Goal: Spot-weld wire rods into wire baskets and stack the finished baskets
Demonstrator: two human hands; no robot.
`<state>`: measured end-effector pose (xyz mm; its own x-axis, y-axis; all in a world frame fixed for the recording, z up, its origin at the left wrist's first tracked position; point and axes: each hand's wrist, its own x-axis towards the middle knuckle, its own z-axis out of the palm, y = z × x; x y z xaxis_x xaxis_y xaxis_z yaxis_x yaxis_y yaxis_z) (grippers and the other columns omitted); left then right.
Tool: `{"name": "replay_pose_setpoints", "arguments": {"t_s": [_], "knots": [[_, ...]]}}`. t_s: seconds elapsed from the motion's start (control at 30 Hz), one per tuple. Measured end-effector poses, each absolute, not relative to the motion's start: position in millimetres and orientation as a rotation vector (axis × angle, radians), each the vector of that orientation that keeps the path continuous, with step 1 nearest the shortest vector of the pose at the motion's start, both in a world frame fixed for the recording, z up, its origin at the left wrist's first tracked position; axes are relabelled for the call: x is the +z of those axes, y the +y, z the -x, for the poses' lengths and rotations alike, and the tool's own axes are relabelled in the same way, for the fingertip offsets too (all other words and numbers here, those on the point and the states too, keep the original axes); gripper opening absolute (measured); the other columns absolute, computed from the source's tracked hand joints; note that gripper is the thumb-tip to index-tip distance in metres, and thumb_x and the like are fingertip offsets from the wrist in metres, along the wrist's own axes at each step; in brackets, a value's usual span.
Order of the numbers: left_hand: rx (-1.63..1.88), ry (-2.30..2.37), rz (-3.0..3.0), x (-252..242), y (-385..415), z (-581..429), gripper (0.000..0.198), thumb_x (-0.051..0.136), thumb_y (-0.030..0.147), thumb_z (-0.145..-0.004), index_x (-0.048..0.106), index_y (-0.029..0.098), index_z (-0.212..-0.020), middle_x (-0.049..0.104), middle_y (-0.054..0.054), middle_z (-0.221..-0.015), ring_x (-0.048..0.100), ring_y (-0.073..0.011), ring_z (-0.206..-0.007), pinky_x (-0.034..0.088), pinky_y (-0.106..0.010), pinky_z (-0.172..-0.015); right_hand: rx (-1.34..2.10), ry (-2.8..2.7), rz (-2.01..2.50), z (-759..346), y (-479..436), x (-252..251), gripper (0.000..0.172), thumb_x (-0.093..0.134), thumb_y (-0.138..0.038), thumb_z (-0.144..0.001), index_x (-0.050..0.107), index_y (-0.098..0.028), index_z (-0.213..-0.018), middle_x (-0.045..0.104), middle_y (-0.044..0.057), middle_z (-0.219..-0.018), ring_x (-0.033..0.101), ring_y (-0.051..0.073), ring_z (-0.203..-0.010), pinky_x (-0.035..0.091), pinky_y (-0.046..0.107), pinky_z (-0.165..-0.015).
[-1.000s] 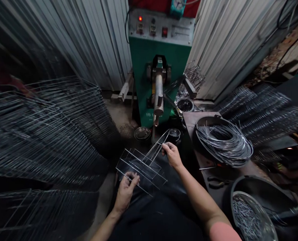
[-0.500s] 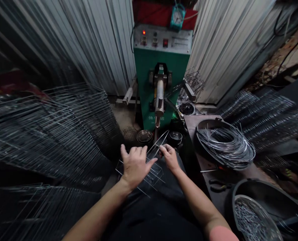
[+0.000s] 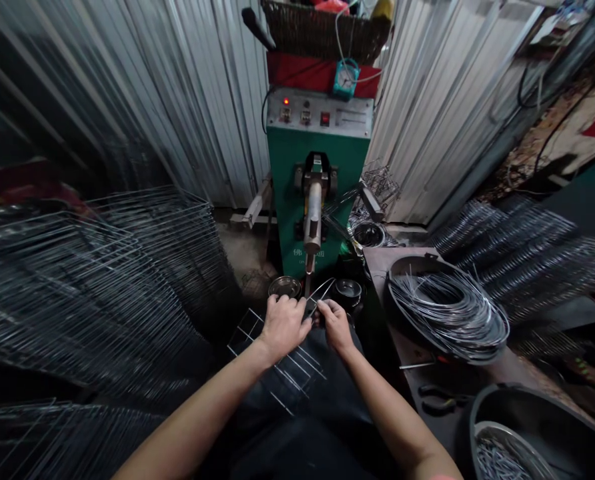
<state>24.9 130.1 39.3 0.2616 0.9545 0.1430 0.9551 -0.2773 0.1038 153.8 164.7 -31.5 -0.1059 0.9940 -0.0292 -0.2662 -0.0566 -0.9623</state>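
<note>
My left hand (image 3: 286,327) has its fingers curled down over the upper end of a small wire grid (image 3: 291,381), which lies tilted above my lap. Between the thumb and fingers of my right hand (image 3: 336,325) is a bent wire (image 3: 323,286), its curved end pointing away from me. The wire runs toward my left fingers, where its lower part is hidden. Just beyond the hands stands a green machine (image 3: 283,180), and its electrode tip (image 3: 310,264) hangs above and behind the bent wire.
Stacked wire racks (image 3: 142,280) fill the left side. To the right, a bench (image 3: 377,267) carries a pan (image 3: 395,300) with coiled wire (image 3: 447,313), pliers (image 3: 440,400) and a black tub (image 3: 542,400) holding a bowl of short metal pieces. Metal dishes (image 3: 285,287) sit below the machine.
My left hand has gone from spread fingers to curled ones, moving right and closer to my right hand. The view has tilted upward, so the machine appears lower.
</note>
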Motion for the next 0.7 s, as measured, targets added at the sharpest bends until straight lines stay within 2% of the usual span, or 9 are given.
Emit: {"name": "replay_pose_setpoints", "arguments": {"t_s": [0.3, 0.7], "knots": [[-0.190, -1.957, 2.499, 37.4, 147.2, -23.4, 0.046, 0.045, 0.041, -0.080, 0.055, 0.012, -0.114, 0.066, -0.014, -0.094, 0.054, -0.0287, -0.091, 0.032, -0.043, -0.081, 1.463, -0.992, 1.016, -153.9, 182.4, -39.9, 0.028, 0.063, -0.041, -0.072, 0.052, -0.017, -0.063, 0.050, -0.004, -0.054, 0.044, 0.007, -0.044, 0.036, 0.020, -0.044], [-0.156, -1.996, 2.523, 40.0, 143.0, -30.7, 0.044, 0.041, 0.036, -0.083, 0.052, 0.011, -0.118, 0.066, -0.015, -0.096, 0.054, -0.0297, -0.094, 0.030, -0.045, -0.083, 1.613, -0.911, 0.989, -161.5, 180.3, -33.5, 0.032, 0.068, -0.044, -0.066, 0.052, -0.016, -0.061, 0.050, -0.004, -0.052, 0.044, 0.006, -0.043, 0.036, 0.018, -0.042]]}}
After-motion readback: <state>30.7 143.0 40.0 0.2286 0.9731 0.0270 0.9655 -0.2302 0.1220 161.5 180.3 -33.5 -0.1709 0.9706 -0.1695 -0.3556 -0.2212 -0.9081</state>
